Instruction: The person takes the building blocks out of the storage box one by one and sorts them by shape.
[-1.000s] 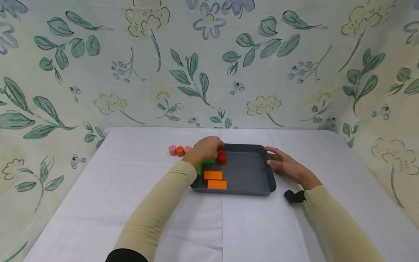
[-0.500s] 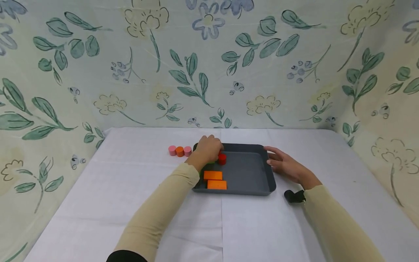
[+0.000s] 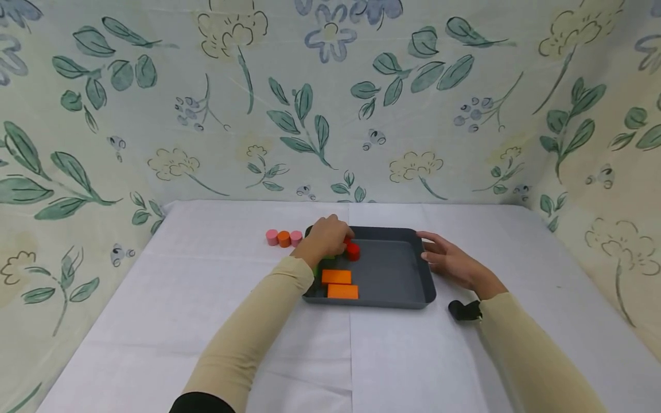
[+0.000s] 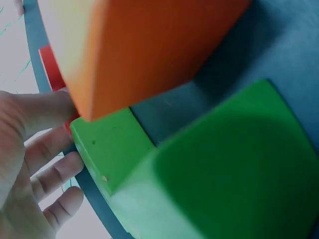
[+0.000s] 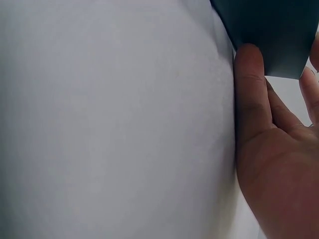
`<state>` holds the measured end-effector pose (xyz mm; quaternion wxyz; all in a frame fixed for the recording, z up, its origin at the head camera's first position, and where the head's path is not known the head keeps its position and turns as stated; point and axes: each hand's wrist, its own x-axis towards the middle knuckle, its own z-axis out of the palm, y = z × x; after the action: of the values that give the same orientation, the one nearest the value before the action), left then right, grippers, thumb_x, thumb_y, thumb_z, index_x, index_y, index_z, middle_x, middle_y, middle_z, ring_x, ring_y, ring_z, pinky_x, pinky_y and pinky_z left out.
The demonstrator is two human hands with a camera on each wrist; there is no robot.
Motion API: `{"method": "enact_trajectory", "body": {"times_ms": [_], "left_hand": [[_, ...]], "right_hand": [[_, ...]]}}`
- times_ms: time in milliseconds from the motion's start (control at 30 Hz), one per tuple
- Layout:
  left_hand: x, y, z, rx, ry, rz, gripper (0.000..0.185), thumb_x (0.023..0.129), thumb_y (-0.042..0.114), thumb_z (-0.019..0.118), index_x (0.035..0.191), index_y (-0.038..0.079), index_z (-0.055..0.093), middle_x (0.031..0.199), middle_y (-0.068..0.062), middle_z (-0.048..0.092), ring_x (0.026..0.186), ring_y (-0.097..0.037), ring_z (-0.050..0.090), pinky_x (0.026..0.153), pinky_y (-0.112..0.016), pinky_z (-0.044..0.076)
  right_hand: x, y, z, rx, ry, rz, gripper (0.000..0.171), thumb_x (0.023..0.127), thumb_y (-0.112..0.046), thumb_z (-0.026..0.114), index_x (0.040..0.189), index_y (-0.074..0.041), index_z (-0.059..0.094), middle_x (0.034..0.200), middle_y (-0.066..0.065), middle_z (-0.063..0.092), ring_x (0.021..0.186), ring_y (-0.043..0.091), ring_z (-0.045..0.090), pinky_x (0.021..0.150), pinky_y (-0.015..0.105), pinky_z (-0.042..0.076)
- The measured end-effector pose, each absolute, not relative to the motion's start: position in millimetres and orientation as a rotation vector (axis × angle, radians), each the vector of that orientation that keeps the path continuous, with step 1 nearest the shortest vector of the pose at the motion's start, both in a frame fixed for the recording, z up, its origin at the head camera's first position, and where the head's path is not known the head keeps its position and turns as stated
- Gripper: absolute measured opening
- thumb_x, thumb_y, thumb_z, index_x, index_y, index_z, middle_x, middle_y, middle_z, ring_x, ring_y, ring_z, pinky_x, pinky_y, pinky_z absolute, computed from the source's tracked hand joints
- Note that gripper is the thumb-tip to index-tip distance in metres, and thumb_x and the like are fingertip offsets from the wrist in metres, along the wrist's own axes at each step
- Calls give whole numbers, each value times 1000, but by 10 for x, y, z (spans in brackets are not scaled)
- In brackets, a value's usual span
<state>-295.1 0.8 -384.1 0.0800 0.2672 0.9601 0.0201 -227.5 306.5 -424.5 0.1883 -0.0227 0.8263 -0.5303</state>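
Note:
My left hand (image 3: 326,236) reaches into the back left part of a grey tray (image 3: 392,275). Between its thumb and forefinger it pinches a red cylinder (image 4: 71,124), mostly hidden by the fingers. Another red cylinder (image 3: 353,252) stands just beside the fingertips. Green blocks (image 4: 112,149) lie under and next to this hand, largely covered by it in the head view. Two orange blocks (image 3: 336,277) sit nearer the tray's front left. My right hand (image 3: 454,264) rests against the tray's right side, its fingers extended and the thumb (image 5: 250,74) touching the outer wall.
Left of the tray, a short row of pink and orange cylinders (image 3: 284,238) stands on the white cloth (image 3: 155,321). A black strap piece (image 3: 465,310) is at the right wrist. Flower-patterned fabric (image 3: 330,143) hangs behind the table.
My left hand moved slightly right and deeper into the tray, then stayed nearly in place. The visible red cylinder shifted a little to the right. My right hand stayed still.

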Motion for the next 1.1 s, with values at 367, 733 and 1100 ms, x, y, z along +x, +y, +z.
{"method": "enact_trajectory", "body": {"times_ms": [367,733,1100], "left_hand": [[-2990,-52,-3840,797,2845,195,39,95,25,65,134,23,64,125,-1,67,107,-20,53,98,-33,53],[-2986,-64,-3760,753,2889,506,33,93,26,67,123,15,60,111,-2,66,100,-20,57,94,-33,55],[-2915,-173,-3554,852,2822,866,35,95,16,62,129,8,61,121,-8,61,104,-23,57,92,-33,56]], "right_hand": [[-2280,3043,-4232,-57,2325,-1486,72,102,-23,53,160,-21,11,167,22,1,151,50,12,120,65,18],[-2254,3075,-4214,-72,2326,-1488,71,102,-22,52,160,-21,10,167,23,1,151,51,12,119,66,18],[-2273,3058,-4224,-84,2323,-1473,72,102,-23,52,160,-21,9,166,23,1,151,50,12,119,66,18]]}}
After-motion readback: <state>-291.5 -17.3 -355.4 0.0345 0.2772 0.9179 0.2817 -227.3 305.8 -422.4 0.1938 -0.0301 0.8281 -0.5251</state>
